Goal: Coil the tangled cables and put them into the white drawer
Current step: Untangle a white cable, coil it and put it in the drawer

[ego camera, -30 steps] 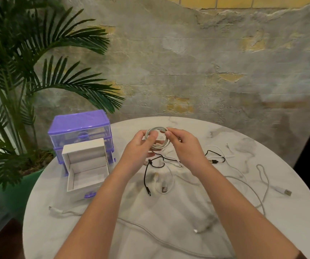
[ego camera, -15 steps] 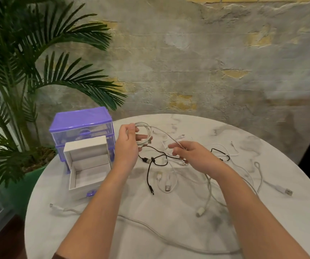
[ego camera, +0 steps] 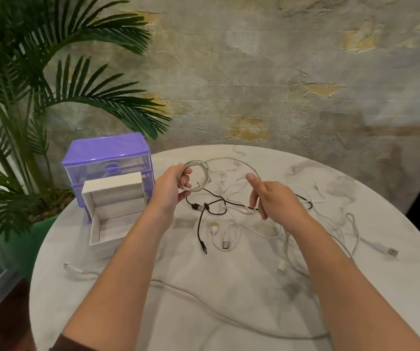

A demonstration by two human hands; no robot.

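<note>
My left hand (ego camera: pixel 169 188) grips a small coil of white cable (ego camera: pixel 202 174) above the round marble table (ego camera: pixel 229 277). The coil's loose tail arcs right to my right hand (ego camera: pixel 273 200), which holds it with curled fingers. From there the tail drops to a plug (ego camera: pixel 281 267) on the table. Below my hands lie a tangled black cable (ego camera: pixel 210 207) and short white cables (ego camera: pixel 229 239). The white drawer (ego camera: pixel 114 192) stands open and empty left of my left hand.
The white drawer sticks out of a purple drawer unit (ego camera: pixel 107 154) at the table's back left. A potted palm (ego camera: pixel 26 102) stands beyond the left edge. A white USB cable (ego camera: pixel 381 249) lies at the right. A long grey cable (ego camera: pixel 203 304) crosses the front.
Both hands held the coil a second ago. My right hand let go of it, slid out along the tail and rose. My left hand carried the coil a little to the left.
</note>
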